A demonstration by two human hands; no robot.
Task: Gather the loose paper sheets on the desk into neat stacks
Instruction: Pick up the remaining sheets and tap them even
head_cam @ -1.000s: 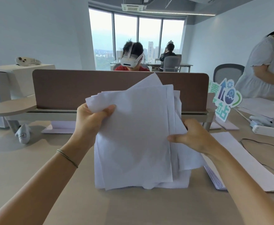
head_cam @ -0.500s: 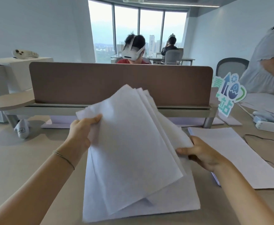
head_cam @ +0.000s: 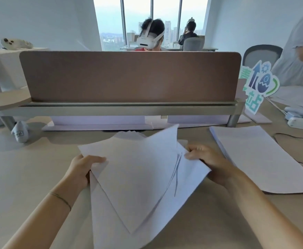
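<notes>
From the head camera, the bundle of sheets (head_cam: 138, 180) now lies low, tipped almost flat over the desk (head_cam: 21, 177), where half a second ago it stood raised and fanned in front of the brown divider (head_cam: 129, 76). Both hands have dropped with it, and the camera tilts further down, so the divider fills more of the upper view.

The left hand (head_cam: 83, 168) grips the bundle's edge at 9 o'clock, thumb laid flat on the top sheet and fingers curled under, pinching the paper. A thin bracelet (head_cam: 60, 199) circles that wrist. The right hand (head_cam: 208, 162) holds the opposite edge at 3 o'clock, fingers bent over the top and closed on the sheets; how its thumb sits underneath I cannot tell. The sheets are still skewed, with corners poking out at 12 o'clock and at 6 o'clock.

A second stack of paper (head_cam: 260, 159) rests flat on the desk at 3 o'clock, just beside the right hand.

At 2 o'clock a cut-out sign (head_cam: 258, 83) in green and blue shows an arrow, a gear, a cracked egg and the character 站; the rest is partly hidden. A small white pouch (head_cam: 19, 132) at 9 o'clock carries a dark mark too small to read.
</notes>
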